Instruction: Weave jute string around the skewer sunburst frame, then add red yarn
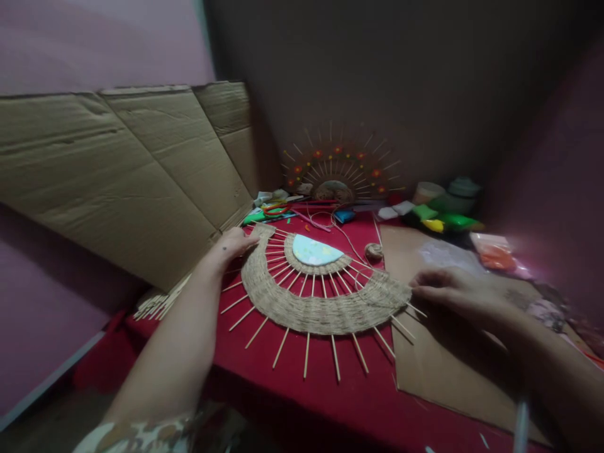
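A half-round woven wicker piece (325, 302) lies flat on the red-covered bench (302, 390), its thin wooden spokes (306, 355) fanning out past the woven band toward the near edge. Inside its arc sits a pale blue half-disc (315, 250) ringed by a narrower woven band.

The left hand (234, 242) rests on the left end of the weave, fingers laid flat and close together on it. The right hand (446, 290) touches the right end, fingers curled with the tips drawn together at the rim; whether they pinch a strand cannot be told.

Under the right hand lies a sheet of brown cardboard (438, 371). A small ball of twine (374, 251) sits just behind the weave. A large flattened cardboard box (117, 176) leans on the left wall, with a bundle of sticks (158, 303) at its foot. At the back stands a finished sunburst piece (337, 170) with orange dots, and packets of green and yellow clay (441, 220) lie to its right.
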The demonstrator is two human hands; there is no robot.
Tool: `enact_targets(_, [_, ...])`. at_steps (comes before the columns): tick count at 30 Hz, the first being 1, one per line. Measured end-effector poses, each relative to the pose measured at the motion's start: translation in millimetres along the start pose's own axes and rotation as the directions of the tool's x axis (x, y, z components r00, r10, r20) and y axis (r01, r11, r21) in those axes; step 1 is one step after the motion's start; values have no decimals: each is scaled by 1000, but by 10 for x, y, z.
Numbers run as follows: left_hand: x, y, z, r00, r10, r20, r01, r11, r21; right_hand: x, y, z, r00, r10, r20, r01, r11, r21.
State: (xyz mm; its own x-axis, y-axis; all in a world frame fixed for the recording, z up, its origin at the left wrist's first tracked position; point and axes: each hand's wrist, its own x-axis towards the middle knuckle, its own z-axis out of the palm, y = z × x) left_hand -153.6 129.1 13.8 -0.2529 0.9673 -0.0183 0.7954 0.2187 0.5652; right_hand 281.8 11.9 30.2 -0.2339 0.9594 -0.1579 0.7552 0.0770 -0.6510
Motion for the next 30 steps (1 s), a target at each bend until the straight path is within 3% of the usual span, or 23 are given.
enact_targets(5, [-75,123,78,998,52,20,-47,982,-185,-16,-8,-37,1000,0,13,1,992,-124])
enact_targets(10, [-186,226,12,990,101,-100,-130,930,-345,-87,21,-125,989,-136,55,145,968,-203])
enact_targets(12, [-212,253,-44,982,123,-145,-172,901,-397,-101,-43,-161,988,-157,-6,153,966,-211])
enact_targets(16, [-236,281,-138,945,184,-272,-296,836,-462,73,-410,-114,954,-222,-203,189,967,-169])
enact_targets(20, [-270,315,-132,909,193,-371,-365,800,-477,546,-862,72,914,-347,-211,306,929,-207])
enact_targets(22, [-280,327,-103,903,222,-369,-392,778,-491,793,-1012,167,932,-337,-137,325,940,-98])
enact_targets(23, [-279,324,-94,896,247,-369,-411,776,-478,896,-1062,202,953,-300,-43,301,954,11])
enact_targets(26, [-243,254,-136,823,271,-499,-473,813,-339,1082,-1134,217,963,-198,181,121,923,365])
enact_targets(29, [-182,94,-287,675,137,-725,-427,874,-233,1114,-1145,69,984,-134,114,28,760,649])
enact_targets(30, [-160,36,-340,657,73,-751,-385,888,-251,1106,-1148,-4,992,-114,53,39,681,732])
